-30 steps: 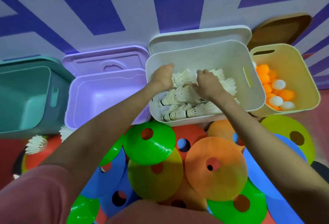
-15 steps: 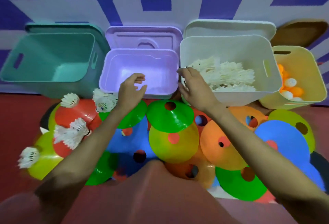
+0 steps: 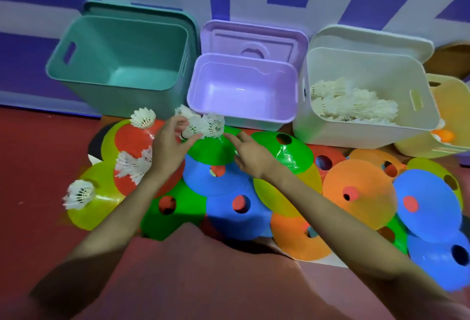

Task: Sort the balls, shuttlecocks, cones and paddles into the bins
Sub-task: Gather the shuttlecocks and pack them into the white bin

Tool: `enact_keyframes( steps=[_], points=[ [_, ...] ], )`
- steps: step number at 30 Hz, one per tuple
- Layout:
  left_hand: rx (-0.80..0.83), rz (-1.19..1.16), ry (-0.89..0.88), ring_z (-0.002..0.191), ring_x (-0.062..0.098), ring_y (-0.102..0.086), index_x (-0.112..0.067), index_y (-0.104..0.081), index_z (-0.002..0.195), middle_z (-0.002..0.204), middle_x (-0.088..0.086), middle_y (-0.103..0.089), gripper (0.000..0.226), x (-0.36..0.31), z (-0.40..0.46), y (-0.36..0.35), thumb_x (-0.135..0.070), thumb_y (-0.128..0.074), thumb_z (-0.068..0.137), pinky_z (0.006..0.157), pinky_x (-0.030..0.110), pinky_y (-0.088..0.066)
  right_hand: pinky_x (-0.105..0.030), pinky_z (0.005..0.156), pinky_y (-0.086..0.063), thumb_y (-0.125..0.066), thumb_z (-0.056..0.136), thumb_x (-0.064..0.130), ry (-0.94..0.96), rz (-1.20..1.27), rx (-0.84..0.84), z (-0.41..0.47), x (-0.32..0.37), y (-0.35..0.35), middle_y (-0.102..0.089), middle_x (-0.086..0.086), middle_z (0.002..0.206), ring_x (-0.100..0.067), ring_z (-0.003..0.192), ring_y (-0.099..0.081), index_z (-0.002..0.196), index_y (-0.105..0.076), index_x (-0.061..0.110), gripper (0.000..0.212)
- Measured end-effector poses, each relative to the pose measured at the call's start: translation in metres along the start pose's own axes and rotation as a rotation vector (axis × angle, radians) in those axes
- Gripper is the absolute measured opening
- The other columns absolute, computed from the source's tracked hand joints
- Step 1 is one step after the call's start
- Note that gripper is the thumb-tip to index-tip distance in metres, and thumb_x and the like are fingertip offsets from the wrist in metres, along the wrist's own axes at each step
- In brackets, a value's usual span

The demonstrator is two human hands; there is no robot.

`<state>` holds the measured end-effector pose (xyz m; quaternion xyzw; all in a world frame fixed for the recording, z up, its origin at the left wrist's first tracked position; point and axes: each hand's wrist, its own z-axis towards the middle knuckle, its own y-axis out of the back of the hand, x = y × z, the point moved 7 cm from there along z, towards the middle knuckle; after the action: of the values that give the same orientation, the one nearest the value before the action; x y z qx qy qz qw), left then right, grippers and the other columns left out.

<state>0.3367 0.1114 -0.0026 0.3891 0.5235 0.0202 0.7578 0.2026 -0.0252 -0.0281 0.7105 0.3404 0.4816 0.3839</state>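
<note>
My left hand [image 3: 169, 146] pinches a white shuttlecock [image 3: 192, 129] by its cork, just in front of the purple bin [image 3: 241, 116]. A second shuttlecock [image 3: 215, 125] lies on a green cone [image 3: 211, 149], and my right hand [image 3: 250, 153] reaches toward it with fingers extended, holding nothing. More shuttlecocks lie loose at the left: one [image 3: 143, 118] near the teal bin, a pair [image 3: 133, 166] on a red cone, one [image 3: 78, 194] on a yellow cone. The white bin [image 3: 366, 70] holds several shuttlecocks.
The teal bin [image 3: 119, 47] and the purple bin stand with nothing inside. A yellow bin [image 3: 450, 96] at the far right holds orange and white balls. Many flat cones in green, blue, orange, yellow and red overlap on the red floor [image 3: 38, 180] in front of the bins.
Both hands left the white bin and swung left to the cones in front of the purple bin. My left hand has taken hold of a shuttlecock; my view turned left too.
</note>
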Motion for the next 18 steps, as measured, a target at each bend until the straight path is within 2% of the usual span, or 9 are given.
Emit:
enact_keyframes(
  steps=[3,5,7,10,12,16,18],
  points=[
    [0.101,0.147,-0.004,0.105,0.028,-0.056,-0.003,-0.052,0.121,0.114,0.012,-0.060,0.075,0.020,0.003,-0.006,-0.030,-0.088,0.061,0.091,0.038,-0.045,-0.044,0.084,-0.048,-0.051,0.083,0.005,-0.057,0.010,0.043,0.020,0.006,-0.015,-0.044,-0.018,0.114,-0.037,0.100,-0.051,0.150,-0.018,0.017,0.076],
    [0.153,0.215,0.003,0.113,0.033,-0.051,-0.001,-0.048,0.126,0.120,0.016,-0.056,0.082,0.028,0.006,-0.011,-0.028,-0.088,0.060,0.096,0.040,-0.041,-0.043,0.091,-0.046,-0.052,0.082,0.005,-0.115,0.034,0.051,0.034,0.005,-0.021,-0.042,-0.020,0.118,-0.038,0.106,-0.049,0.150,-0.018,0.017,0.077],
    [0.186,0.248,-0.003,0.115,0.034,-0.049,-0.001,-0.047,0.127,0.121,0.016,-0.055,0.080,0.033,0.010,-0.016,-0.024,-0.087,0.062,0.096,0.039,-0.040,-0.041,0.098,-0.042,-0.051,0.084,0.005,-0.167,0.059,0.041,0.046,0.003,-0.022,-0.041,-0.024,0.124,-0.040,0.114,-0.046,0.149,-0.020,0.015,0.074],
    [0.214,0.267,-0.037,0.111,0.031,-0.051,-0.001,-0.051,0.122,0.115,0.014,-0.059,0.071,0.035,0.017,-0.021,-0.024,-0.086,0.064,0.091,0.035,-0.041,-0.035,0.100,-0.038,-0.051,0.085,0.005,-0.212,0.127,0.007,0.058,0.002,-0.021,-0.044,-0.024,0.122,-0.039,0.114,-0.046,0.145,-0.028,0.009,0.065],
    [0.223,0.287,-0.065,0.108,0.030,-0.052,-0.002,-0.052,0.120,0.113,0.013,-0.060,0.067,0.036,0.020,-0.024,-0.026,-0.084,0.066,0.090,0.035,-0.041,-0.032,0.098,-0.035,-0.052,0.086,0.007,-0.232,0.173,-0.012,0.063,0.002,-0.020,-0.048,-0.023,0.120,-0.037,0.113,-0.048,0.139,-0.037,0.003,0.055],
    [0.193,0.355,-0.135,0.100,0.033,-0.054,0.000,-0.057,0.113,0.106,0.015,-0.059,0.056,0.036,0.024,-0.025,-0.026,-0.081,0.071,0.086,0.037,-0.043,-0.033,0.086,-0.037,-0.053,0.085,0.007,-0.211,0.161,-0.113,0.063,0.004,-0.011,-0.055,-0.021,0.104,-0.036,0.103,-0.052,0.114,-0.054,-0.001,0.030],
    [0.158,0.315,-0.130,0.097,0.031,-0.054,0.000,-0.059,0.108,0.102,0.013,-0.058,0.048,0.037,0.025,-0.020,-0.025,-0.079,0.072,0.082,0.034,-0.042,-0.034,0.081,-0.039,-0.055,0.083,0.007,-0.194,0.159,-0.196,0.059,0.005,-0.001,-0.057,-0.019,0.102,-0.035,0.097,-0.054,0.112,-0.056,-0.001,0.030]
  ],
)
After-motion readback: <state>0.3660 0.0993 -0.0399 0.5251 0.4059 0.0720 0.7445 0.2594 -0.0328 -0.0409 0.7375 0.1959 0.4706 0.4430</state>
